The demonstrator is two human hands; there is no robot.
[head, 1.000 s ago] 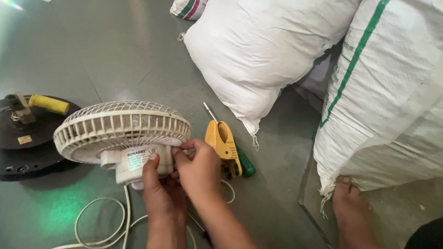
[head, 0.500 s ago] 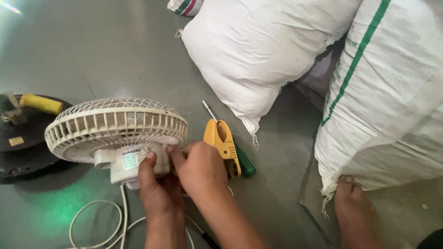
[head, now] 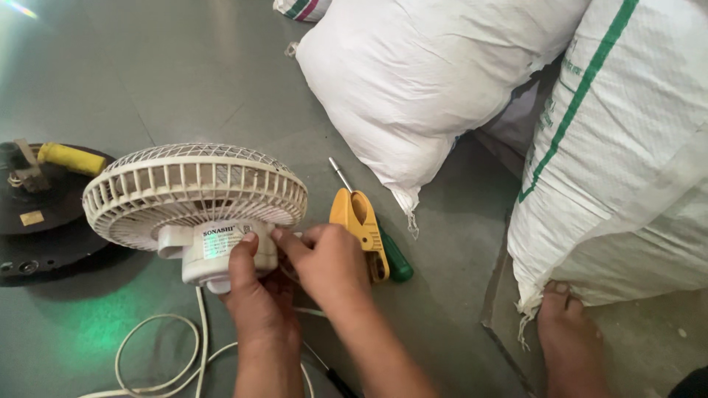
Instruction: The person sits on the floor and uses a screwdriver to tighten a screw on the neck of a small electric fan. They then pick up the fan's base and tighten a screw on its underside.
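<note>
A small cream fan (head: 193, 193) is gripped at its motor housing by the left hand (head: 254, 291) and right hand (head: 328, 262), grille tilted face-down, axle slanting up toward them

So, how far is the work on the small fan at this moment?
Done: nothing looks removed. The fan lies face down with its grille closed, and its white cord is attached. In hand: the left hand and right hand grip the motor housing at the back. Left: the yellow tool and green-handled screwdriver lie unused beside them.
</note>
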